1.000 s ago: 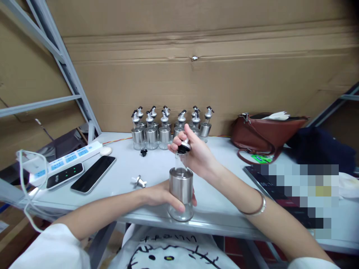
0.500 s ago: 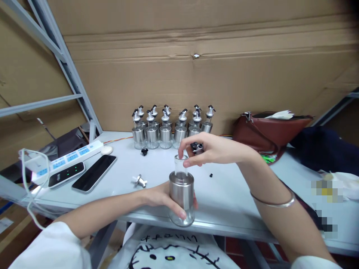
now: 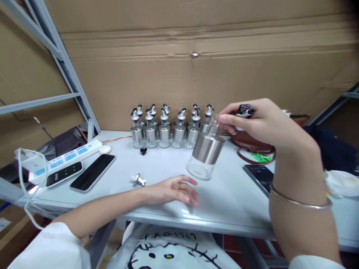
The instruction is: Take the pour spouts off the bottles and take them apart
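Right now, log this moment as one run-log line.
right hand: holds bottle by neck, tilted, off table, plus spout cap | left hand: flat on table, empty | bottle row: at back

Bottle [image 3: 206, 151] held above table [image 3: 224, 201], right of spout [image 3: 138, 180].

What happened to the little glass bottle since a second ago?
The right hand, a black-and-silver spout cap tucked in its grip, took the steel-sleeved glass bottle by the neck and lifted it up and rightward, tilted. The left hand let go and lies flat on the white table. The row of capped bottles and the black phone stayed put.
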`<action>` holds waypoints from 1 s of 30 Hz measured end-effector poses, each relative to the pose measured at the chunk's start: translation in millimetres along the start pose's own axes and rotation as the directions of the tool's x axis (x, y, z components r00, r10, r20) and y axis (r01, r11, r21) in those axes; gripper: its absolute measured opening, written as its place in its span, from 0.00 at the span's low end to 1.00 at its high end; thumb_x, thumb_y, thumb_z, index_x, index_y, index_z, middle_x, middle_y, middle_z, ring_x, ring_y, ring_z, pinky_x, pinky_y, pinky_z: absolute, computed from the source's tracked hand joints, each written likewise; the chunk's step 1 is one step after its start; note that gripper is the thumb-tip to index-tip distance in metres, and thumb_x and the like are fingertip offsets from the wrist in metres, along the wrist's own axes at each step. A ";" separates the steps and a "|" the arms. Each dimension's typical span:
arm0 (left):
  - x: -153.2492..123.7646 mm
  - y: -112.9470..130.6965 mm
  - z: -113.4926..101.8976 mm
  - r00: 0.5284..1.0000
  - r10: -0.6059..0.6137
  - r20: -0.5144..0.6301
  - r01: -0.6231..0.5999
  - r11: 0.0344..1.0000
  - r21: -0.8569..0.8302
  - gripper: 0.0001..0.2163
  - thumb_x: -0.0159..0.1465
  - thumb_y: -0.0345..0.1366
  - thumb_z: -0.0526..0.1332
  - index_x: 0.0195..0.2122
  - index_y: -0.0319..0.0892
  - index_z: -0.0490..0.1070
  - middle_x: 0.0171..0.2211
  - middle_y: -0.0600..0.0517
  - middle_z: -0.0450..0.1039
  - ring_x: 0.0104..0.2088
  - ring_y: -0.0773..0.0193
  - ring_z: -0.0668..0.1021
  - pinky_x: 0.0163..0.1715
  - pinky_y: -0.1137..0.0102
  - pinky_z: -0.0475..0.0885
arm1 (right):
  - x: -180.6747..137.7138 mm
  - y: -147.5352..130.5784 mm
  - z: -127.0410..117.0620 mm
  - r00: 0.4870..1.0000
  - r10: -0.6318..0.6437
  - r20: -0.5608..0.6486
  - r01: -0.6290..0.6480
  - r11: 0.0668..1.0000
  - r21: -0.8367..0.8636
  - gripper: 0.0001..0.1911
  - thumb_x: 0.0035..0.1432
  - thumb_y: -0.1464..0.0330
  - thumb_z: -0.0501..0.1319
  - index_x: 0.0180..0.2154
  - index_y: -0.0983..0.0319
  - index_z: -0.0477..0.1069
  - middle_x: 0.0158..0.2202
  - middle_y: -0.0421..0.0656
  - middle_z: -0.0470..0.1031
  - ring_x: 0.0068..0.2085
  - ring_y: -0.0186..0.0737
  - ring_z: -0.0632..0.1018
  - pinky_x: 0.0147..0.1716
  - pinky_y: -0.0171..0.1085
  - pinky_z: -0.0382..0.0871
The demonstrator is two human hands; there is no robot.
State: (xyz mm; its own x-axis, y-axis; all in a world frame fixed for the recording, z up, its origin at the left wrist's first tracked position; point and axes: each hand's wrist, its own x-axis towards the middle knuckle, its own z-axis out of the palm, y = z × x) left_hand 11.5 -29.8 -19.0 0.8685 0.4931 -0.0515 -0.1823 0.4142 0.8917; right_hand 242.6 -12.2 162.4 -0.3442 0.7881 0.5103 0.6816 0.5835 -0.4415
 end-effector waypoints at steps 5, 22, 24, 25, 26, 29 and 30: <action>1.0 -1.8 -2.6 1.000 -0.004 0.000 0.004 0.997 -0.081 0.19 0.53 0.34 0.70 0.45 0.38 0.69 0.35 0.49 0.76 0.35 0.62 0.80 0.43 0.62 0.66 | 17.8 38.0 10.5 0.991 0.126 -0.035 -0.130 0.925 -0.356 0.15 0.57 0.61 0.57 0.23 0.61 0.72 0.19 0.41 0.71 0.23 0.37 0.69 0.26 0.36 0.59; -0.3 2.9 2.7 0.999 -0.033 0.008 0.033 0.998 -0.056 0.19 0.50 0.37 0.71 0.41 0.37 0.71 0.32 0.50 0.76 0.32 0.63 0.79 0.41 0.65 0.66 | 44.3 110.2 71.6 0.944 0.286 -0.164 -0.327 0.754 -0.570 0.17 0.62 0.65 0.53 0.42 0.68 0.76 0.38 0.61 0.78 0.40 0.56 0.78 0.37 0.42 0.65; -0.1 2.0 2.0 0.999 -0.032 0.008 0.033 0.998 -0.060 0.19 0.50 0.37 0.71 0.41 0.37 0.71 0.32 0.50 0.76 0.32 0.62 0.79 0.41 0.65 0.65 | 44.6 109.1 73.5 0.943 0.286 -0.168 -0.330 0.761 -0.558 0.16 0.62 0.65 0.53 0.43 0.66 0.75 0.38 0.59 0.78 0.40 0.54 0.78 0.36 0.42 0.64; 0.1 1.6 1.6 0.999 -0.032 0.006 0.032 0.998 -0.059 0.19 0.50 0.37 0.71 0.41 0.37 0.70 0.32 0.50 0.76 0.32 0.62 0.79 0.40 0.65 0.65 | 44.7 107.8 73.5 0.940 0.287 -0.182 -0.339 0.763 -0.551 0.15 0.62 0.65 0.54 0.43 0.66 0.75 0.37 0.58 0.78 0.39 0.54 0.77 0.35 0.41 0.64; 0.3 1.3 1.4 0.999 -0.033 0.000 0.033 0.998 -0.055 0.18 0.51 0.37 0.71 0.41 0.37 0.70 0.32 0.50 0.76 0.32 0.62 0.79 0.40 0.64 0.65 | 44.9 105.9 73.1 0.935 0.286 -0.209 -0.355 0.765 -0.538 0.15 0.61 0.65 0.54 0.43 0.65 0.74 0.36 0.56 0.78 0.38 0.54 0.77 0.35 0.41 0.64; 0.7 1.3 1.3 0.998 -0.043 -0.037 0.041 0.998 -0.051 0.17 0.52 0.34 0.69 0.42 0.38 0.69 0.32 0.50 0.75 0.32 0.63 0.79 0.41 0.64 0.64 | 45.3 95.9 71.4 0.893 0.253 -0.371 -0.406 0.808 -0.427 0.14 0.61 0.63 0.55 0.44 0.64 0.70 0.32 0.53 0.77 0.35 0.52 0.76 0.33 0.41 0.63; 0.7 1.7 1.5 0.998 -0.049 -0.048 0.046 0.998 -0.053 0.16 0.53 0.33 0.69 0.42 0.37 0.69 0.32 0.50 0.75 0.32 0.63 0.79 0.41 0.64 0.64 | 44.7 91.1 72.1 0.877 0.229 -0.421 -0.396 0.841 -0.368 0.14 0.61 0.62 0.55 0.44 0.64 0.69 0.31 0.51 0.76 0.34 0.50 0.75 0.33 0.41 0.63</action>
State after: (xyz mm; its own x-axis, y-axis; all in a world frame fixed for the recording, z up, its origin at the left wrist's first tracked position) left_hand 12.5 -30.0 -16.9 0.8531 0.5085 -0.1164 -0.1662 0.4764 0.8634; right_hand 242.7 90.3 91.9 0.1264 0.7429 0.6574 0.9472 0.1065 -0.3025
